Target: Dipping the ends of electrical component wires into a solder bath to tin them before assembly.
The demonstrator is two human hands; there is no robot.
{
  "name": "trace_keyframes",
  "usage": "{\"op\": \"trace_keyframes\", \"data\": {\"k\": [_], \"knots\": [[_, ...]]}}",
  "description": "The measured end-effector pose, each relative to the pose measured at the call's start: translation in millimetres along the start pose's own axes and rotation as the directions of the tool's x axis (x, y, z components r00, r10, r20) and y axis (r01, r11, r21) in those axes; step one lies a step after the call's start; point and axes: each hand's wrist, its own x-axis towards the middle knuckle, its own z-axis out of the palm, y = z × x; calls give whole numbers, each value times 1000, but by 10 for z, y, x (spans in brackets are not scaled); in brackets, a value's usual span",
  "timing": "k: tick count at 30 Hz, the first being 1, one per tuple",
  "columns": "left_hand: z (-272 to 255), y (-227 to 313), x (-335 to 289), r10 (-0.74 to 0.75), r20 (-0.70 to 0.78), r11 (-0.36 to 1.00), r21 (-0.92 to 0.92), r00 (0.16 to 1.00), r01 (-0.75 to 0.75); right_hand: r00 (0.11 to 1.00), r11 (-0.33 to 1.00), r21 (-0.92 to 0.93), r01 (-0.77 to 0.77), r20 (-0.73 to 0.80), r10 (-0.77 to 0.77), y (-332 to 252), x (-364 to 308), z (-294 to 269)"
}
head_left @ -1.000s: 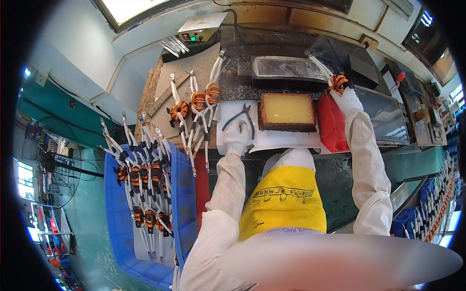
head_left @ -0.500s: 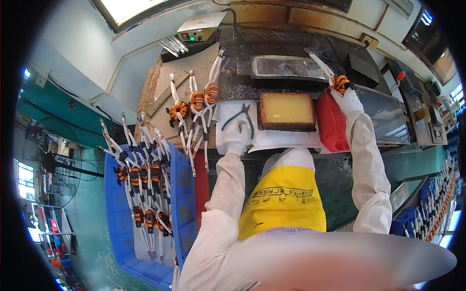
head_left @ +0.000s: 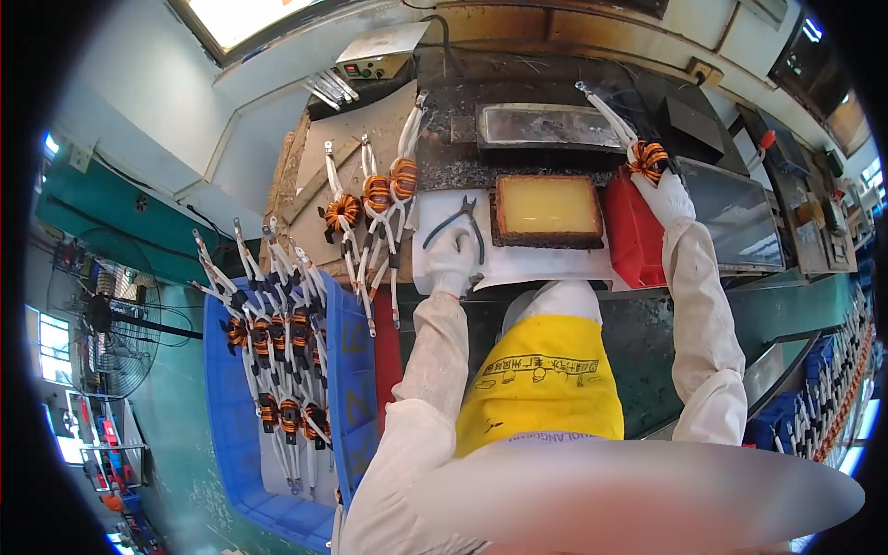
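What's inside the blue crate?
The crate holds orange-and-black coils with white leads, some poking above its far edge, and a pale sheet beneath. Coils and leads cover parts of the sheet; anything under it cannot be seen.

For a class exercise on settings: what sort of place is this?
Probably a factory workshop for electrical parts: a blue crate holds many wire-wound coils, more lie on the workbench, and the right hand holds one.
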Motion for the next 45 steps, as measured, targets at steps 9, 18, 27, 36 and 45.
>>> {"op": "trace_keyframes", "data": {"k": [9,18,27,36,45], "knots": [[82,-105,4,29,-11,999,30,1000,-29,994,987,123,-103,38,99,43,-317,-85],[7,-33,-26,54,-41,998,-35,998,-56,952,836,456,-305,164,258,87,-439,-222],[95,-168,25,60,-19,996,-68,998,-61,896,152,890,-429,398,194,755,-204,-9],[-368,491,109,-169,167,743,-627,971,237,924,-189,905,-382,381,-43,628,-403,-125],[286,2155,-19,290,583,771,-612,759,175,841,-589,602,-540,406,-357,620,-323,177]]}}
